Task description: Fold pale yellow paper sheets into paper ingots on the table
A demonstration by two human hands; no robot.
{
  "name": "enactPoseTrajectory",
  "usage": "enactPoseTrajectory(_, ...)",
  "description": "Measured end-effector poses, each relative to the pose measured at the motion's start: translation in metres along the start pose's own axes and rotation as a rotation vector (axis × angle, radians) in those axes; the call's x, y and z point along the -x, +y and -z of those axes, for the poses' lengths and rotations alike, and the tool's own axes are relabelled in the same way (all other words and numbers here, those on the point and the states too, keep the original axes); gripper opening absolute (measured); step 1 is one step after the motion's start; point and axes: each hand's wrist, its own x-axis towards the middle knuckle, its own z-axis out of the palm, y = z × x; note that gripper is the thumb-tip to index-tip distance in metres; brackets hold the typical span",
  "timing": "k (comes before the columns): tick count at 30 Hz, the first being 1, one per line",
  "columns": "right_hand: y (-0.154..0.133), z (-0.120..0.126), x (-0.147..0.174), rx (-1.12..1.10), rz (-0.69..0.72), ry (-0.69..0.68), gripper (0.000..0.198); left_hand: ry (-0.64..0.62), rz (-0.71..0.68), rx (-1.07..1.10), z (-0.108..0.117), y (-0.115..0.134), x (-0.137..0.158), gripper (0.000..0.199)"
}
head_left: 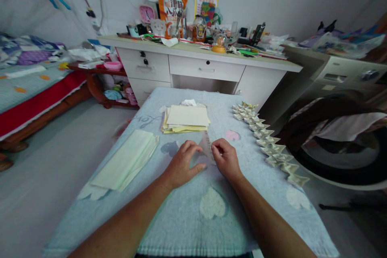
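Between my hands is a small folded piece of paper (207,145), pale, with print-like marks along one edge. My right hand (226,159) pinches its right side between thumb and fingers. My left hand (185,163) is at the left of it, thumb and fingers apart and curved towards the paper; whether a fingertip touches it I cannot tell. Just beyond my hands lies a stack of cream and yellow paper sheets (188,116). To the left is a pile of long pale green paper (128,160). A curving row of folded paper boats (267,141) stands on the right.
A blue patterned cloth (181,219) covers the table. Crumpled white paper (189,102) sits behind the stack. Farther back, a white desk (208,61) holds an orange snack bag (171,6), a jar (199,29) and clutter. A washing machine (341,76) stands right, a bed (33,76) left.
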Motion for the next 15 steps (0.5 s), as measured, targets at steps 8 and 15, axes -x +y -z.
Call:
enactPoseTrajectory(8, -0.001, -0.015, 0.006, -0.491, -0.331, -0.125, 0.012, 0.077, 0.083, 0.079, -0.014, -0.005, 0.001, 0.065)
enactPoseTrajectory(15, 0.001, -0.022, 0.01, -0.48, -0.332, -0.182, 0.011, 0.08, 0.156, 0.108, -0.02, -0.003, 0.002, 0.063)
